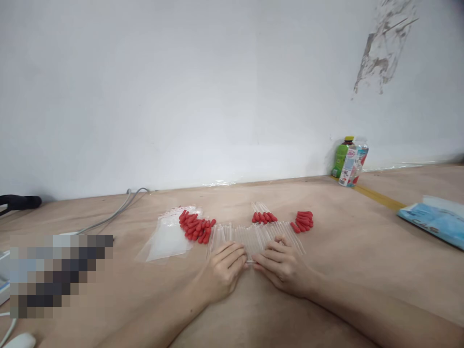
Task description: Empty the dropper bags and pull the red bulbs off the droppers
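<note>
A row of thin clear tubes [253, 237] lies side by side on the wooden table. My left hand [226, 268] is closed at the near left part of the row. Opposite it, my right hand [284, 266] has its fingers curled over the near right part. Between my fingertips a clear tube seems to lie crosswise, pinched from both sides; the fingers hide most of it. Red rubber bulbs are in three groups: a loose pile [195, 226] at the left, a short row [264, 217] fitted on clear tubes behind, and a small stack [303, 221] at the right.
Clear plastic bags [168, 239] lie partly under the left pile. A green bottle [340, 157] and a printed bottle [353, 164] stand by the wall. A blue packet [435, 217] is at the far right. Grey cables [119, 211] and a blurred-out object [60, 275] occupy the left.
</note>
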